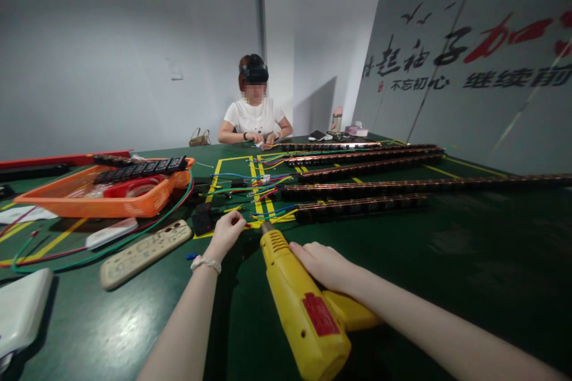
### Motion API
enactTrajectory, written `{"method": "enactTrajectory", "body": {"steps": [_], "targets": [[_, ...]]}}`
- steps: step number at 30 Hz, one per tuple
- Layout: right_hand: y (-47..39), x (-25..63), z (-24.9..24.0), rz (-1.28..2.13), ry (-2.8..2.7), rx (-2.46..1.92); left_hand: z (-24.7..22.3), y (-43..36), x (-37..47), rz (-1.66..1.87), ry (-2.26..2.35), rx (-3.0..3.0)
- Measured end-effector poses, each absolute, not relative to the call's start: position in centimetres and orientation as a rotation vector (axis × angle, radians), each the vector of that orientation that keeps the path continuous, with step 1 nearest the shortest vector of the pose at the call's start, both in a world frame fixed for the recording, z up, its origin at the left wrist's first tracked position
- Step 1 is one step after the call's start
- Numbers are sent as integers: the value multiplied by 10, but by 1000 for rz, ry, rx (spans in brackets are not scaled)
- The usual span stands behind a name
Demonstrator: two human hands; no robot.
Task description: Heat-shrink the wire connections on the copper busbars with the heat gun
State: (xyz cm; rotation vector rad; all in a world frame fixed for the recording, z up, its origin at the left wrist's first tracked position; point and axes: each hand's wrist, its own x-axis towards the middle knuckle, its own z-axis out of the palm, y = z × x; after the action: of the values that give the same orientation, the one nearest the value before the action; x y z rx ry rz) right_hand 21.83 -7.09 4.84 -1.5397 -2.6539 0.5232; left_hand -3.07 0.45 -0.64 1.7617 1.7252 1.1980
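Note:
A yellow heat gun (297, 303) with a red label lies on the green table, its metal nozzle pointing away, near the wire ends. My right hand (324, 263) rests along the gun's right side near the front, thumb against the body; the other fingers are partly hidden. Just left of the nozzle, my left hand (229, 231) is closed in a pinch on a thin red wire end (248, 225). Beyond, yellow and blue wires (279, 213) come out of the nearest long dark strip (361, 206). A black block (203, 218) sits left of my left hand.
An orange basket (107, 205) with black parts stands at left, near a beige power strip (145, 253), a white case (24, 306) and loose green and red cables. More long strips (402, 186) lie at right. A person (255, 116) sits across the table, hands on wires.

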Motion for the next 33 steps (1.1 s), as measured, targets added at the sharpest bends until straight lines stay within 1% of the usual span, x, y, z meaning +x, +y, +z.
{"method": "enactTrajectory", "body": {"steps": [10,14,28,33], "targets": [[-69,262,54,729,-2212,-1840,-6,4,-34,1170,1706,1760],[-66,265,52,656,-2288,-1814,-6,5,-34,1190,1676,1741],[-65,264,52,602,-2421,-1813,-9,8,-35,1224,1615,1695],[-70,248,52,493,-2535,-1756,-15,14,-38,1262,1581,1655]]}}
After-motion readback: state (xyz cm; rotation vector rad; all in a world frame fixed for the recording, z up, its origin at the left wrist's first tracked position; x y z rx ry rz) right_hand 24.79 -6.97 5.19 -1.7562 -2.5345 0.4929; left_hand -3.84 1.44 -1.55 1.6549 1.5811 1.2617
